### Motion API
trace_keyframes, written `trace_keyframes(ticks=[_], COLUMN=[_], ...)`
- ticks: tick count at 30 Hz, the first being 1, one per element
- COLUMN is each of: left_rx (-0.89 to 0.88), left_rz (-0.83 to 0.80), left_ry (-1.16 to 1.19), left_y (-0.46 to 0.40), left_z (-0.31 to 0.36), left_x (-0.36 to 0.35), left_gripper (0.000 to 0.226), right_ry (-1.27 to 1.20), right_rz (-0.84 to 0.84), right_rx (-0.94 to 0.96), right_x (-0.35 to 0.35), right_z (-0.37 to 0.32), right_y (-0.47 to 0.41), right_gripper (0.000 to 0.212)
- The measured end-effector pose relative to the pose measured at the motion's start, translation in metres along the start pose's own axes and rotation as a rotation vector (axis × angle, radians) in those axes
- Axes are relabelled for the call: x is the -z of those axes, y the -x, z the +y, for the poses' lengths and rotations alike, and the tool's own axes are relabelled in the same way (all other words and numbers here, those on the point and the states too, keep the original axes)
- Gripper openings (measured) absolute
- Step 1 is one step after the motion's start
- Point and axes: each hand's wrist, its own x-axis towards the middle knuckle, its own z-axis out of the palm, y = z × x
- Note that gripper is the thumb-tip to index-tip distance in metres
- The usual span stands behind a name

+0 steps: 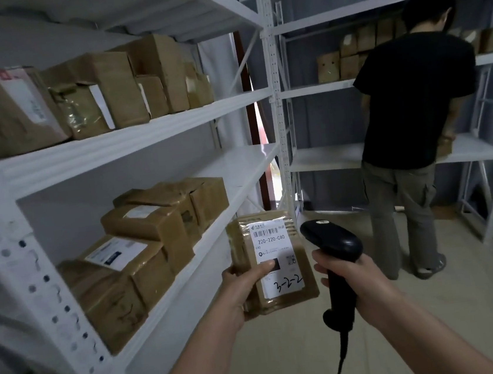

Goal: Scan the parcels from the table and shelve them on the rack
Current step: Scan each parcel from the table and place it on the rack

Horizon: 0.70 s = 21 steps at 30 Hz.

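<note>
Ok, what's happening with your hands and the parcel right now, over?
Left hand grips parcel, label up. Right hand grips scanner beside it. Rack at left, shelf space free. Person ahead, not blocking.

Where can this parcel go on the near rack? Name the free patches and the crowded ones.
Free: the middle shelf is bare from the last stacked box to the corner upright. Crowded: that shelf's near half, piled with taped boxes, and the upper shelf, filled with boxes almost to its far end. The left hand holds the parcel; the right hand grips the scanner.
</note>
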Motion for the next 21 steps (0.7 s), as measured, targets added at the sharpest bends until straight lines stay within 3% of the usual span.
trace_keyframes(ticks=[3, 14, 18, 21], left_rx=[-0.011, -0.100, -0.228, -0.294], left_rz=[-0.023, -0.157, -0.098, -0.009], left_ry=[-0.019, -0.246, -0.355, -0.397], left_y=[-0.050, -0.155, -0.189, -0.216], left_z=[0.023, 0.075, 0.092, 0.110], left_x=[-0.006, -0.032, -0.040, -0.051], left_gripper=[0.087, 0.096, 0.128, 0.124], right_ry=[0.016, -0.101, -0.166, -0.187], right_rz=[-0.023, -0.003, -0.055, -0.120], right_rx=[0.015, 0.008, 0.002, -0.002], right_x=[-0.013, -0.007, -0.011, -0.013], right_z=[-0.007, -0.010, -0.011, -0.014], right_y=[-0.044, -0.177, -0.238, -0.291], right_gripper=[0.017, 0.032, 0.035, 0.036])
